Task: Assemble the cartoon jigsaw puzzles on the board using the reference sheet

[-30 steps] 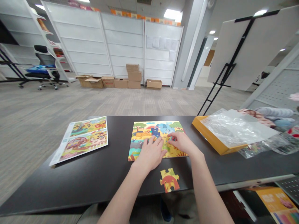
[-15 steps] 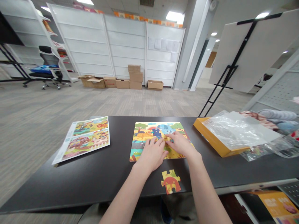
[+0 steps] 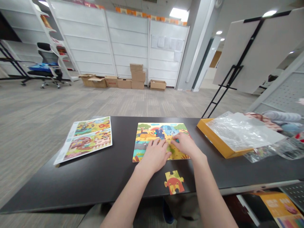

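An open office or storeroom: grey carpet, white shelving, stacked cardboard boxes, a swivel chair, an easel board, and fluorescent ceiling lights.

The left hand and right hand cover the near middle of the puzzle board, so the pieces under the palms cannot be seen. At the near right, an orange booklet is cut off by the picture's edge. The papers on the far wall are too small to read.
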`<state>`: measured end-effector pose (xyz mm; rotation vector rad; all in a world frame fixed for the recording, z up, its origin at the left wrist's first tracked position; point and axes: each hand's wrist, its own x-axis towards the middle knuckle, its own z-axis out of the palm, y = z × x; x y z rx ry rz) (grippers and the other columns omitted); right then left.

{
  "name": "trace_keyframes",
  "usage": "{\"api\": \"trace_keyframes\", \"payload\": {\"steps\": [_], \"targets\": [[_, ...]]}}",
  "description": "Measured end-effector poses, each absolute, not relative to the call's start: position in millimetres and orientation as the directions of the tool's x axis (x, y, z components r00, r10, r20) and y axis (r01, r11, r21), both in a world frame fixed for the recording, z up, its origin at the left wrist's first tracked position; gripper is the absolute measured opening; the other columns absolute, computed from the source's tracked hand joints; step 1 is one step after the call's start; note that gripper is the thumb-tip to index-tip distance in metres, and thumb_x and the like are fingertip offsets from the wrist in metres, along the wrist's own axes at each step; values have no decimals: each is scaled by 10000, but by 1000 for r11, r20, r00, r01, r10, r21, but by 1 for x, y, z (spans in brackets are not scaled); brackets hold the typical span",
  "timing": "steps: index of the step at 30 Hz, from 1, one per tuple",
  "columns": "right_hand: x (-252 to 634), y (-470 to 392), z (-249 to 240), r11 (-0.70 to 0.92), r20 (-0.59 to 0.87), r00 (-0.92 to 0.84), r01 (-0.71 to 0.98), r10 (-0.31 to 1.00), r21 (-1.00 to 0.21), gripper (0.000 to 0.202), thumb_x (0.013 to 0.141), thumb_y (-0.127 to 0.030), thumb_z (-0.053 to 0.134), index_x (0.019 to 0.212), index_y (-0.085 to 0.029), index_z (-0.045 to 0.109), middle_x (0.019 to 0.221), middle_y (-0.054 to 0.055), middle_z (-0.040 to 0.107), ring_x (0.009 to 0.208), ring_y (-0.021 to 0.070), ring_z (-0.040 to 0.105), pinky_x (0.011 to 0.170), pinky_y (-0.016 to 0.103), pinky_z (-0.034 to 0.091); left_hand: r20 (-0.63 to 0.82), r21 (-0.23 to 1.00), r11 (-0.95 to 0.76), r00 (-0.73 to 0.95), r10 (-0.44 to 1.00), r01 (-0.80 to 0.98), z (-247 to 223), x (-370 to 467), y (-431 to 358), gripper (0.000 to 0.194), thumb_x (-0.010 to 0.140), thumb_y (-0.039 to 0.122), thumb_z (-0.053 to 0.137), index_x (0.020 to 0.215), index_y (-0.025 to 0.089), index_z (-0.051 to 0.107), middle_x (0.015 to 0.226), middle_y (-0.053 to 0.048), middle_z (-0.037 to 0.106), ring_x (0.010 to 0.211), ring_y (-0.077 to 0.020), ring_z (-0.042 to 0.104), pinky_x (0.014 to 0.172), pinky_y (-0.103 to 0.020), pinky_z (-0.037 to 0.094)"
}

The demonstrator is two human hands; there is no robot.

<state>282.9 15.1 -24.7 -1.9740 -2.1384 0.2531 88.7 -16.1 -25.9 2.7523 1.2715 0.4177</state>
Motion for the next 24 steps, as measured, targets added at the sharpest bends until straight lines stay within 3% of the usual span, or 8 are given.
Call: {"api": "trace_keyframes", "payload": {"steps": [6, 9, 11, 16, 21, 24], "targets": [[284, 17, -25, 118, 82, -98, 944, 992, -307, 275, 935, -313, 558, 920, -174, 795, 1015, 116, 754, 1021, 233, 661, 906, 294, 457, 105, 319, -664, 672, 733, 676, 2, 79, -37, 336, 971, 453, 565, 1141, 169, 620, 1127, -104, 668, 1076, -280, 623, 934, -409, 489], [288, 15, -21, 130, 121, -94, 934, 988, -332, 249, 920, -305, 580, 949, -181, 794, 994, 106, 761, 990, 227, 665, 915, 300, 459, 3, 422, -683, 752, 659, 596, 14, 74, -56, 495, 793, 610, 736, 1050, 198, 636, 1028, -62, 678, 990, -274, 644, 850, -378, 514], [292, 12, -17, 128, 164, -72, 923, 984, -362, 234, 912, -300, 589, 937, -182, 790, 997, 105, 758, 944, 221, 668, 888, 300, 469, -44, 415, -695, 776, 629, 587, 17, 72, -67, 577, 691, 638, 803, 1024, 196, 640, 1025, -65, 669, 1001, -292, 634, 843, -388, 517], [304, 7, -13, 100, 241, 15, 883, 970, -458, 231, 887, -334, 612, 957, -182, 770, 1026, 101, 747, 839, 212, 672, 824, 323, 493, -90, 358, -704, 773, 628, 614, 12, 69, -79, 416, 734, 411, 806, 1035, 188, 627, 1090, -87, 643, 1050, -296, 611, 875, -398, 513], [311, 3, -7, 83, 211, 58, 794, 976, -602, 239, 863, -365, 611, 901, -178, 755, 964, 83, 745, 772, 205, 661, 767, 338, 501, -53, 511, -652, 778, 626, 560, 10, 59, -72, 454, 704, 327, 794, 1092, 230, 580, 1109, -48, 629, 1049, -265, 618, 841, -348, 520], [308, -5, 3, 117, 68, -103, 616, 992, -779, 318, 855, -473, 636, 873, -168, 722, 886, 65, 725, 749, 189, 650, 702, 308, 506, 29, 578, -624, 751, 660, 526, 10, 53, -64, 470, 718, 302, 786, 1122, 247, 553, 1147, -42, 614, 1087, -261, 611, 885, -360, 519]]}}
